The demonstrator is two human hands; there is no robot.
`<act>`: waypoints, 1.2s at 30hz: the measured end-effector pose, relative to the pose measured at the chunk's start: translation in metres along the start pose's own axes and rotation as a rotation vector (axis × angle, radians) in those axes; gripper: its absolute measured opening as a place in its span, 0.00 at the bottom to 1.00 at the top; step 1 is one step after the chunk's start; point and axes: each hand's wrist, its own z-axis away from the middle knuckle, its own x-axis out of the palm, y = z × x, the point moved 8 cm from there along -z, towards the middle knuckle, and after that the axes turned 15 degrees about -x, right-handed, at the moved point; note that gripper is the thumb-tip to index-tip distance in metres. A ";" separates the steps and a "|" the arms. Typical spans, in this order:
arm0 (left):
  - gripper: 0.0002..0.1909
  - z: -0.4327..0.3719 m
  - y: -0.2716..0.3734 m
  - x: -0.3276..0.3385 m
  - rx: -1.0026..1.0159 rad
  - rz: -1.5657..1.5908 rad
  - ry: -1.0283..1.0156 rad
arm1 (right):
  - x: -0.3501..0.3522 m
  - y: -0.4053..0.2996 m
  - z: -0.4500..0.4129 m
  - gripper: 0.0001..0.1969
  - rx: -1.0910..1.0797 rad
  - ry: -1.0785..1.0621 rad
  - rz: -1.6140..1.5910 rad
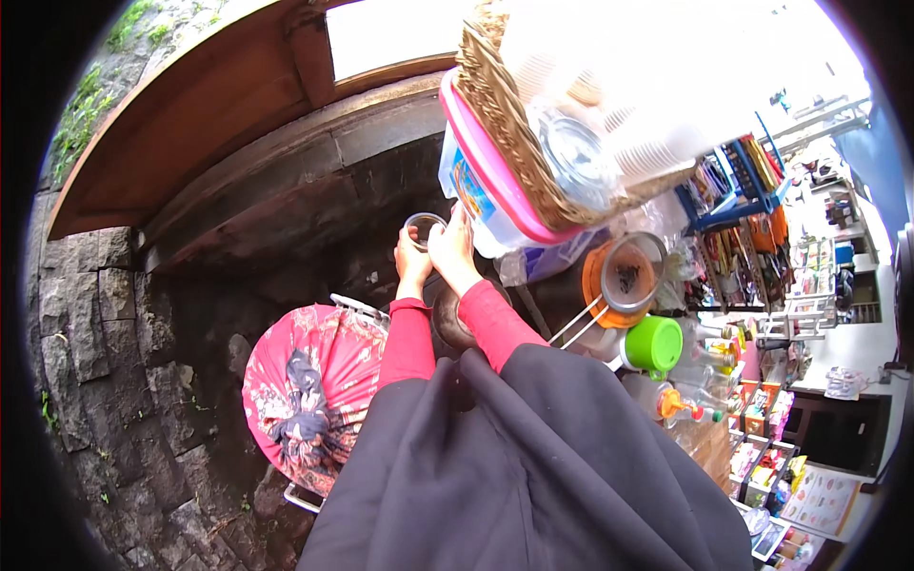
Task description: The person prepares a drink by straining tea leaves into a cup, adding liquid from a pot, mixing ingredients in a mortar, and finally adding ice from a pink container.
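My left hand [413, 262] is closed around the side of a small clear cup [426, 225], with the rim facing up. Against the cup's right side is my right hand [455, 246], its fingers stretched upward beside a clear plastic tub [493, 232] with a pink lid. Whether those fingers also grip the cup is not plain. What the cup holds cannot be made out. Under my forearms a round, dark metal pot [450, 321] shows in part. To the left sits a bundle wrapped in red patterned cloth [314, 385], topped by a dark knot.
A wicker basket [521, 143] of plastic cups rests on the tub. On the right are a metal strainer [632, 273] with dark residue over an orange container [598, 285], a green-lidded container [653, 344] and several bottles [703, 353]. A stone wall [100, 342] is at left.
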 end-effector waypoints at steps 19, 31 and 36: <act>0.32 -0.041 -0.017 0.089 0.097 0.164 -0.265 | -0.002 0.024 -0.015 0.20 -0.002 -0.143 0.010; 0.34 -0.041 -0.021 0.088 0.062 0.183 -0.254 | -0.001 0.030 -0.014 0.22 0.047 -0.205 0.080; 0.34 -0.040 -0.025 0.089 0.052 0.184 -0.252 | -0.004 0.023 -0.014 0.22 0.058 -0.204 0.092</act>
